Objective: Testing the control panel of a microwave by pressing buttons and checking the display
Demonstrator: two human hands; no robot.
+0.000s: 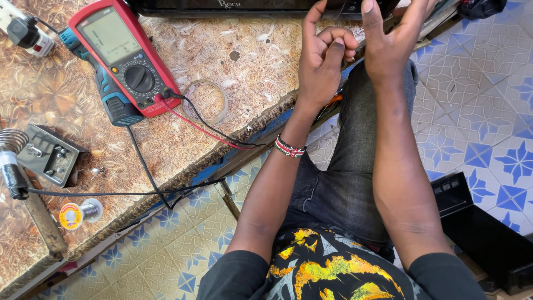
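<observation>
Both hands are held up at the black device [244, 5] lying along the worktable's [261, 78] far edge. The left hand [325, 61] is curled loosely, forefinger raised against the casing. The right hand [388, 41] is spread, fingertips on it. A red multimeter [125, 55] is parked well left.

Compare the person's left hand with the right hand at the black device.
The left hand is curled, most fingers folded into the palm and one raised to the black device; the right hand reaches up with fingers extended onto its edge. The left wrist wears a beaded bracelet; the right wrist is bare. Both are bare hands raised to the same device.
</observation>
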